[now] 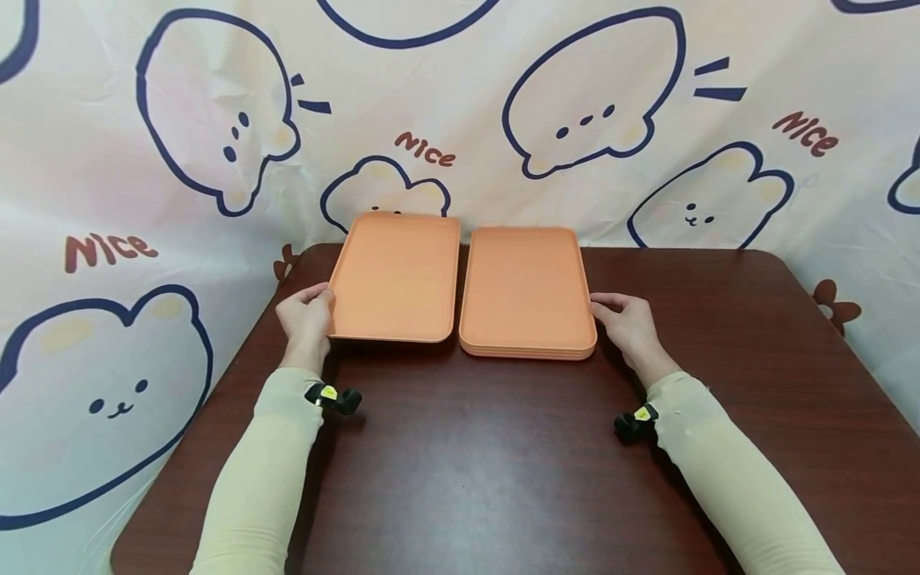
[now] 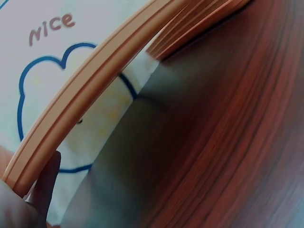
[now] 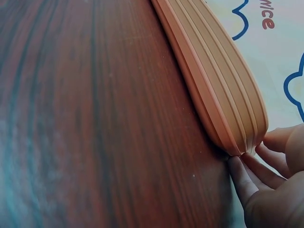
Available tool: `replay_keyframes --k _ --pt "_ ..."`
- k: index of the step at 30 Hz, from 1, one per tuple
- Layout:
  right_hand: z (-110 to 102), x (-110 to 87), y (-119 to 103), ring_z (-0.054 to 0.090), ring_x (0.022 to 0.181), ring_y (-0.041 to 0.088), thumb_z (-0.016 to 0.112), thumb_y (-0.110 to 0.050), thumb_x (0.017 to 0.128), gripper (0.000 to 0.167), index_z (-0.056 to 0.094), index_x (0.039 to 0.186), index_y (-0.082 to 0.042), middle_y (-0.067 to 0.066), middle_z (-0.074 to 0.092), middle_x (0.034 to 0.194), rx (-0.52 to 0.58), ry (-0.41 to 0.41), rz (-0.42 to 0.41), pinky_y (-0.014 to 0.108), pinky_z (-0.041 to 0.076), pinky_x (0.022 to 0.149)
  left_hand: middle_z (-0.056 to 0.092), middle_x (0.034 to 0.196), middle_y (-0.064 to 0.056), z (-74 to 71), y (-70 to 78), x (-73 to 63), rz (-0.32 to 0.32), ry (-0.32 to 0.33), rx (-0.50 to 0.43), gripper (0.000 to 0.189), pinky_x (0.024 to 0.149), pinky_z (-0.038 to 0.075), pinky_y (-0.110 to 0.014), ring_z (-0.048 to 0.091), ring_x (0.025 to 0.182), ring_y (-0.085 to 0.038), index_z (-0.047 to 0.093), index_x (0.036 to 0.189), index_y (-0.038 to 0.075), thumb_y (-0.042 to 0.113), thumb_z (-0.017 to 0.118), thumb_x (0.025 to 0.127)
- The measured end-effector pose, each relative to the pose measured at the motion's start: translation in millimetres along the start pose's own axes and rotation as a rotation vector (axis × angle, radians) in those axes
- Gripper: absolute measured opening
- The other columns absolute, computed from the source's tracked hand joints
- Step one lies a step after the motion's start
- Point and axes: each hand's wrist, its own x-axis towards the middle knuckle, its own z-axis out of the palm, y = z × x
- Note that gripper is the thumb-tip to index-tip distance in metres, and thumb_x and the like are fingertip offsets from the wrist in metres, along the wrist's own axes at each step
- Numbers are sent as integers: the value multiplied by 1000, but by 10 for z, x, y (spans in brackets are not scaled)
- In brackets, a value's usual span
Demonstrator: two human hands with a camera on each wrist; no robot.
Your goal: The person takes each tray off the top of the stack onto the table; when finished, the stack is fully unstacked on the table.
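My left hand (image 1: 305, 319) pinches the left side of an orange rectangular tray (image 1: 395, 279). In the left wrist view, that tray (image 2: 80, 90) is raised off the table, with ridges along its side and a finger beneath its edge. Just to its right, a stack of matching orange trays (image 1: 528, 291) lies flat on the table. The fingertips of my right hand (image 1: 632, 331) touch the right side of this stack. Close up, the right wrist view shows several layered rims on the stack (image 3: 218, 71), with fairly straight fingers (image 3: 243, 183) against its corner.
A dark brown wooden table (image 1: 467, 455) lies under everything. Behind it hangs a pale curtain (image 1: 474, 96) printed with cartoon bears, close to the trays' far edges. A small black wrist camera (image 1: 345, 401) sits on the left sleeve, another (image 1: 632, 425) on the right.
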Motion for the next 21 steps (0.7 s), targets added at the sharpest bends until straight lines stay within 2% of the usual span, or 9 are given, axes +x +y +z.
replay_keyframes --k 5,11,14,19,21 --pt "-6 -1 -5 50 147 30 62 -21 111 39 67 145 -4 18 58 158 8 -1 -4 46 47 120 59 138 -5 -147 -17 124 -13 23 -4 32 94 52 -29 60 105 -13 78 133 9 14 68 102" --pt "-4 0 -6 53 144 31 61 -22 112 40 66 147 -5 18 58 158 1 1 11 46 49 118 54 154 -9 -291 -46 262 -26 22 49 37 110 48 -34 54 130 -20 75 138 9 16 67 103" --pt "-4 0 1 53 144 31 60 -22 112 40 66 148 -6 17 57 159 -1 -3 24 47 49 119 52 158 -11 -353 -79 337 -37 17 79 38 115 47 -36 52 137 -23 74 140 9 18 65 105" --pt "-9 4 11 52 144 32 60 -22 112 40 65 148 -5 18 56 160 0 -15 20 48 48 120 52 159 -10 -417 -121 452 -78 20 112 38 118 48 -37 52 142 -23 72 143 11 21 64 107" --pt "-16 10 7 52 144 32 60 -22 112 41 65 148 -5 18 56 160 -3 -13 10 48 48 120 52 159 -11 -414 -125 478 -73 19 123 39 118 48 -37 52 144 -24 71 144 10 20 64 107"
